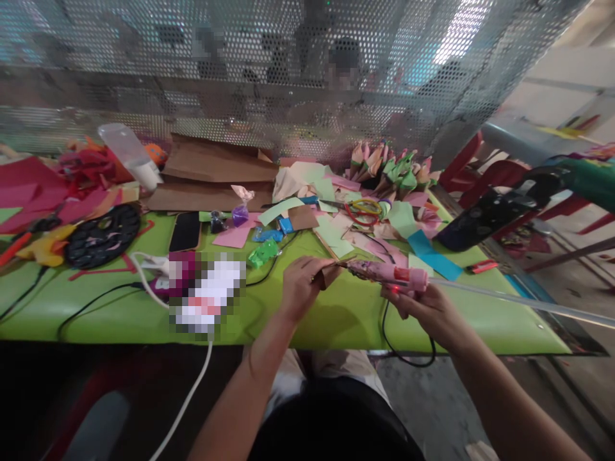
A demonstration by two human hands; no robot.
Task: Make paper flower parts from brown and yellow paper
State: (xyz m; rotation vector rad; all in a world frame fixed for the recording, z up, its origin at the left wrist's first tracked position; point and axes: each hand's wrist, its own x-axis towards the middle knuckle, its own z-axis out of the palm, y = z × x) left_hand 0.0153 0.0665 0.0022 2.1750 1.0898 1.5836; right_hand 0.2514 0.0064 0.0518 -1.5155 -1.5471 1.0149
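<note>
- Glue gun (384, 273), head view: held sideways above the green table (346, 323), long axis left to right, tip at the brown paper (331, 275); whether touching, cannot tell.
- Right hand (425, 307): nearer, wrapped under its grip.
- Left hand (305, 282): pinching the paper, forearm angled forward.

No lettering or numbers readable; phone screen (211, 294) pixelated, red patch (401, 275) on pink glue gun (375, 271) illegible.

Perforated metal screen (269, 96), green-topped table (480, 323), red chairs (494, 182) at right, grey floor (427, 403), pale wall (552, 99)
</note>
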